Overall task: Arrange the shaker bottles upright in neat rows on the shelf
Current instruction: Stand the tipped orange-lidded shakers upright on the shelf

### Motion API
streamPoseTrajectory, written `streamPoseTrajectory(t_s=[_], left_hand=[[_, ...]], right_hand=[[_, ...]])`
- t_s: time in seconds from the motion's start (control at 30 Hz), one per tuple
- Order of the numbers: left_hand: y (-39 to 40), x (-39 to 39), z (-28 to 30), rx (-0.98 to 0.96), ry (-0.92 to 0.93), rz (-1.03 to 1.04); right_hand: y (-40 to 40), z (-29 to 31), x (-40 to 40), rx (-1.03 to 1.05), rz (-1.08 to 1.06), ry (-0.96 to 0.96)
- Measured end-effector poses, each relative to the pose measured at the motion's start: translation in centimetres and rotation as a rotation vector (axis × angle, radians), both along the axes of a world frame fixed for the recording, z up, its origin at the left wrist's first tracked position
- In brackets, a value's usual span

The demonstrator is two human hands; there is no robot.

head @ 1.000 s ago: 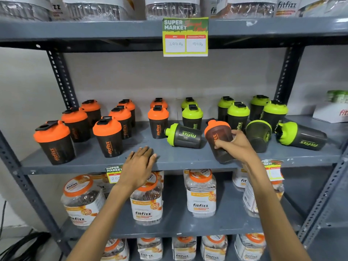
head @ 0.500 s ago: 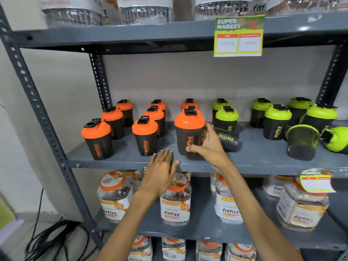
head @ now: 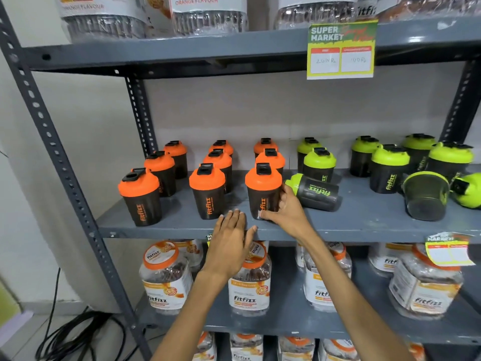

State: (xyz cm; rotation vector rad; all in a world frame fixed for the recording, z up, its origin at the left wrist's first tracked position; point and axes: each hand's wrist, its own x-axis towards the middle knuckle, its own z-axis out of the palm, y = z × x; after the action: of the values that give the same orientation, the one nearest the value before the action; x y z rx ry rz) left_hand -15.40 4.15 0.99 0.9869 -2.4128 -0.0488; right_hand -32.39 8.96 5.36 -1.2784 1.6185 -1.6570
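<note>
Orange-lidded black shaker bottles stand upright in three rows on the left of the grey shelf (head: 364,225). My right hand (head: 285,208) grips the front orange-lidded bottle (head: 263,190) of the third row, upright on the shelf. My left hand (head: 230,243) rests flat, fingers apart, on the shelf's front edge, holding nothing. Just right of my right hand a green-lidded bottle (head: 313,191) lies on its side. Upright green-lidded bottles (head: 318,164) stand behind it and further right. Another bottle (head: 425,195) lies with its base towards me, and a third (head: 467,188) lies at the right edge.
Clear Fitfizz jars (head: 250,282) fill the shelf below and more stand on the shelf above. A price tag (head: 341,50) hangs from the upper shelf edge. Perforated grey uprights (head: 65,175) frame the rack. Black cables (head: 78,332) lie on the floor at lower left.
My right hand carried the orange-lidded bottle left from among the green ones and set it upright at the front of the third orange row. My left hand stayed on the shelf edge.
</note>
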Motion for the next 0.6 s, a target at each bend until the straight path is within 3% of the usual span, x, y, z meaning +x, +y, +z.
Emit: streamPoseTrajectory(t_s=[0.13,0.33,0.43,0.53,0.6], left_hand=[[0.3,0.3,-0.1,-0.017,0.025,-0.002],[4.0,0.3,-0.2,-0.089,0.183,0.0],[6.7,-1.4,-0.3,-0.146,0.202,-0.071],[8.2,-4.2,0.3,-0.174,0.168,-0.142],[8.3,-6.1,0.9,-0.17,0.112,-0.155]], right_hand=[[4.0,-0.6,0.5,0.027,-0.002,0.032],[8.6,3.2,-2.8,-0.143,-0.371,0.525],[7.5,6.0,-5.7,0.107,-0.377,0.837],[5.7,7.7,-7.6,0.447,-0.254,0.928],[4.5,8.2,-7.9,0.521,-0.198,1.035]])
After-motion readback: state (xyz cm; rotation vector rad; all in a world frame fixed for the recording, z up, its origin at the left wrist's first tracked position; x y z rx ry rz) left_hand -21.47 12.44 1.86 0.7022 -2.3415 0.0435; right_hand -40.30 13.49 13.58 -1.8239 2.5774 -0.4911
